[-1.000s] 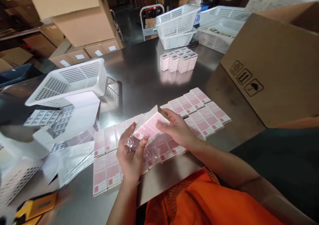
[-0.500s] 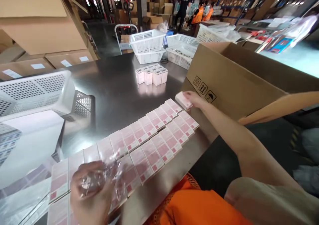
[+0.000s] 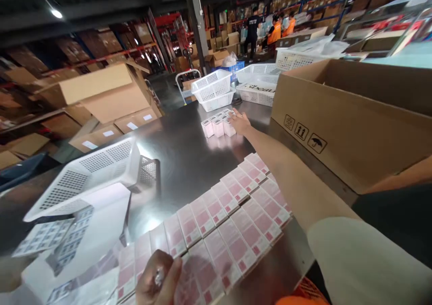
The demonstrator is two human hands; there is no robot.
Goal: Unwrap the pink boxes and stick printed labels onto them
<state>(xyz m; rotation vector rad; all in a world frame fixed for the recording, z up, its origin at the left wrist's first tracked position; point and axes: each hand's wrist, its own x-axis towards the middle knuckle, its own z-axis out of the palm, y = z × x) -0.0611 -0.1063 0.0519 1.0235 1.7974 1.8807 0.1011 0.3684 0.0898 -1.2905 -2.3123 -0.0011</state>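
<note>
Standing boxes on the table could get toppled if nudged by the right hand; whether one's grasped can't be told. Shiny plastic is clenched by the left hand, so flat boxes might get snagged.

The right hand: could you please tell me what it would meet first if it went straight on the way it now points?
Likely the cluster of upright pink-and-white boxes: the right hand overlaps its right edge in the view, though contact is unclear. The stacked white baskets lie beyond.
</note>
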